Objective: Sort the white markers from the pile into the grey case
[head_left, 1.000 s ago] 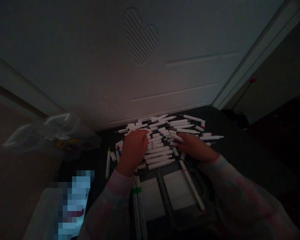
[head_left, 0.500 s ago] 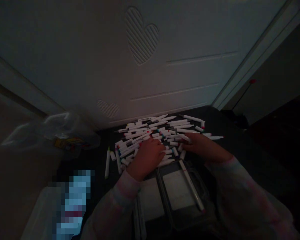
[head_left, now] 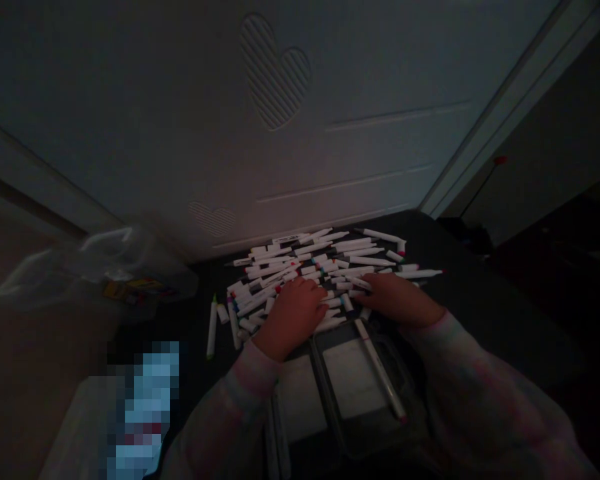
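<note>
A heap of several white markers with coloured caps lies on a dark surface in front of a white panel. My left hand rests palm down on the near side of the heap, fingers curled over some markers. My right hand lies on the heap's right side, fingers bent around markers there. Just below my hands sits a dark tray with two pale compartments. One long marker lies across its right compartment.
A clear plastic bag with colourful contents lies at the left. One loose marker lies apart, left of the heap. A white panel with embossed hearts stands behind. A pale box sits at lower left.
My left hand slid from the heap's left side to its middle, uncovering markers on the left. My right hand stayed at the right side of the heap.
</note>
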Motion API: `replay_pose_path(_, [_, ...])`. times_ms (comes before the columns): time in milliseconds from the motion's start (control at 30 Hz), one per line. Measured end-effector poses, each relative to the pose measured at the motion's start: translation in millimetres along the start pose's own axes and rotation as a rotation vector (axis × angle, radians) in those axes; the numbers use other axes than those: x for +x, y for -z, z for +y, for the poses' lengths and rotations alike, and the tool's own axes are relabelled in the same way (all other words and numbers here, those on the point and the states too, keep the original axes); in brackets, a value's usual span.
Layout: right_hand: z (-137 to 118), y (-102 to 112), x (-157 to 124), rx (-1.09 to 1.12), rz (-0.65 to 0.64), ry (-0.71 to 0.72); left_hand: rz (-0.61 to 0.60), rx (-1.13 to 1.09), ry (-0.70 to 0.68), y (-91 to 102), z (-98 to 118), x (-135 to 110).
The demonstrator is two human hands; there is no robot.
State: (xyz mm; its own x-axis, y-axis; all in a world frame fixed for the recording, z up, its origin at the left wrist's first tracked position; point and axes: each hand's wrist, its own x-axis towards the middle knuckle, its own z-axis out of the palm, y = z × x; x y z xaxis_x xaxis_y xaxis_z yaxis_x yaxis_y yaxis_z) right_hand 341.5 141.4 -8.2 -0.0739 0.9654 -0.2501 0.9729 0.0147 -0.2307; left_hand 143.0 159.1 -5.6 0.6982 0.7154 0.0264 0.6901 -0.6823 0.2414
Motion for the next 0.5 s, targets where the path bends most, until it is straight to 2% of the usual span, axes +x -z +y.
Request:
replay_pose_path(167, [6.1, 0.6, 3.0, 0.080, 0.013, 0.041, 0.020, -0.039, -0.004, 0.5, -1.9, 0.0])
replay_pose_path(267, [8.2, 6.5, 0.7, 0.271, 0.036, 0.151, 0.048, -0.146, 0.022, 1.8, -0.2, 0.3])
replay_pose_path(367, [3.3, 13.0, -4.5, 0.488, -0.013, 0.230, 0.078, -0.437, 0.063, 4.1, 5.1, 0.2])
replay_pose_path(500, [-11.9, 12.3, -9.0, 0.773, -0.060, 0.278, 0.030, -0.923, 0.064, 6.1, 11.9, 0.9])
